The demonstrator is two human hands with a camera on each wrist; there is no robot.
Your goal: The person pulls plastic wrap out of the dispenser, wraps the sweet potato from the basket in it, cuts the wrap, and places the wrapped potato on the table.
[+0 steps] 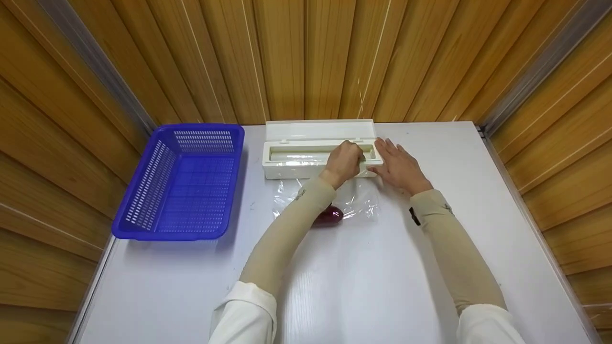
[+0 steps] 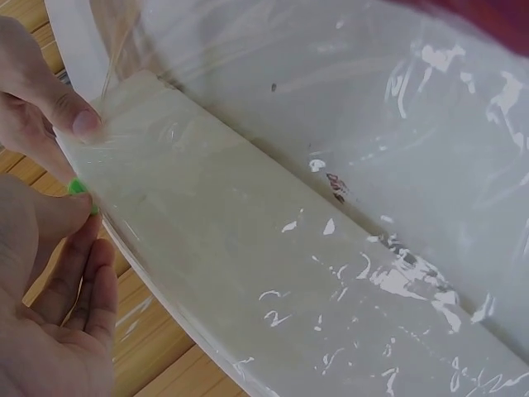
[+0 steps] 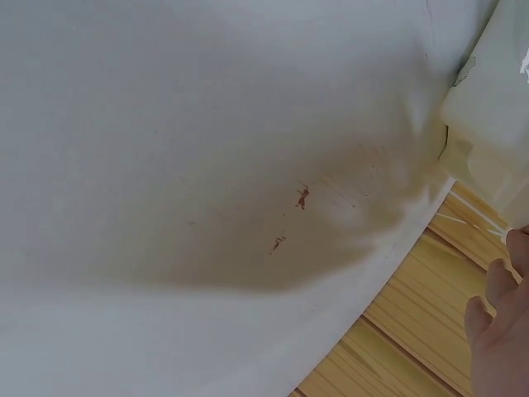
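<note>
Clear film across white box

Head: on the desk, we judge the film slippery, flimsy, best held by its edge.
Left wrist: left hand pinches a green slider.
Right wrist: right hand's fingers, nearly straight, touch the box.

dark red object — one end hidden behind the left sleeve

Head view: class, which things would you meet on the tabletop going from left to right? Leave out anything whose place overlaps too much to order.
Blue basket → white box → right hand.
</note>
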